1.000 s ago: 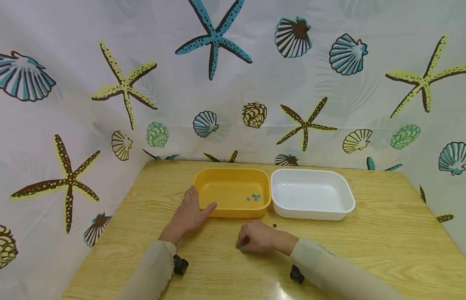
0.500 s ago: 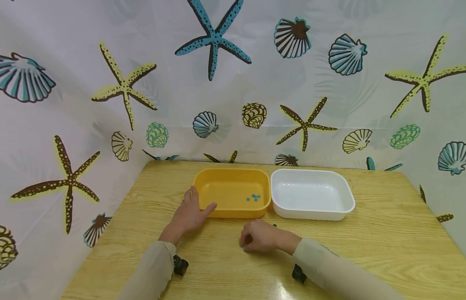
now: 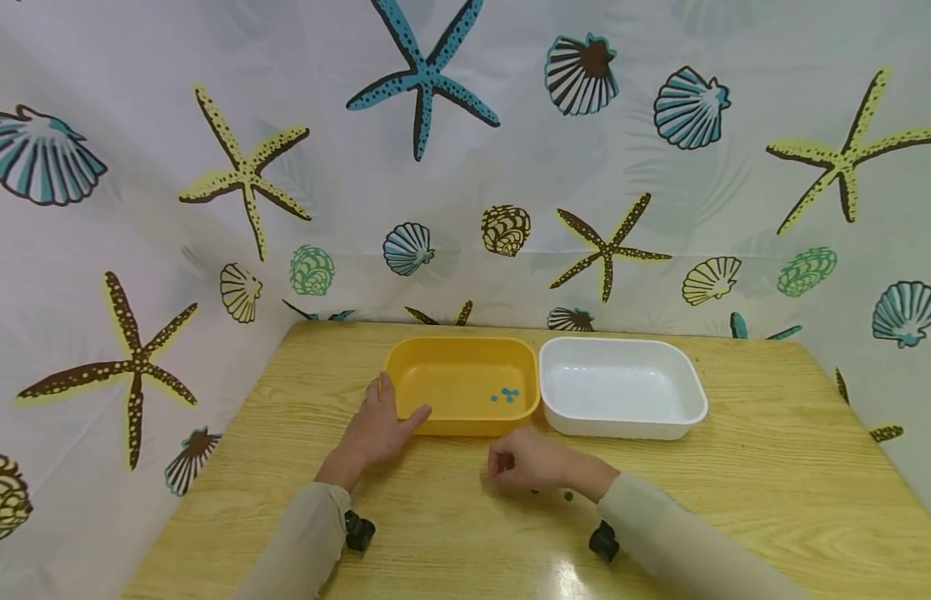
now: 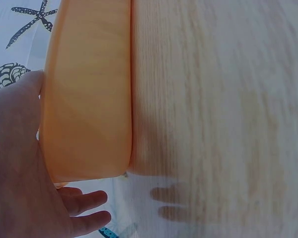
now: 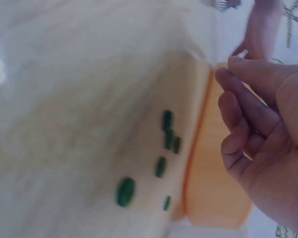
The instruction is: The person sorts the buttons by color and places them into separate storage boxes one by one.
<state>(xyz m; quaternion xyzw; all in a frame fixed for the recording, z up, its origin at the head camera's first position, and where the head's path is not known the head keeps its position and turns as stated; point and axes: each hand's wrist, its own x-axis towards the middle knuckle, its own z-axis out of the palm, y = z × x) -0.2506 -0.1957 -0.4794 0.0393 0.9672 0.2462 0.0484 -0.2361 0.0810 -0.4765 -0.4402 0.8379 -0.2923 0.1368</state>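
Note:
My left hand [image 3: 377,429] holds the front left corner of the orange tray [image 3: 442,427], its thumb over the rim. In the left wrist view, fingers [image 4: 87,201] extend past the tray's end. Several small blue discs [image 3: 508,394] lie inside that tray near its right end. Raised just in front of the tray, my right hand [image 3: 533,458] has thumb and index fingertips together. The small blue disc pinched there earlier is hidden now. Under the right wrist lie small green discs [image 3: 568,496]. The right wrist view shows several of these green discs [image 5: 125,192], blurred.
A white tray [image 3: 623,429] stands directly right of the orange one, with nothing seen inside. Both rest on the wooden table [image 3: 765,467]. A curtain [image 3: 473,183] printed with shells and starfish hangs behind and at the sides.
My right hand has slid a little right, then risen toward the trays. Green discs that its arm covered now show below the wrist. The left hand stays in place.

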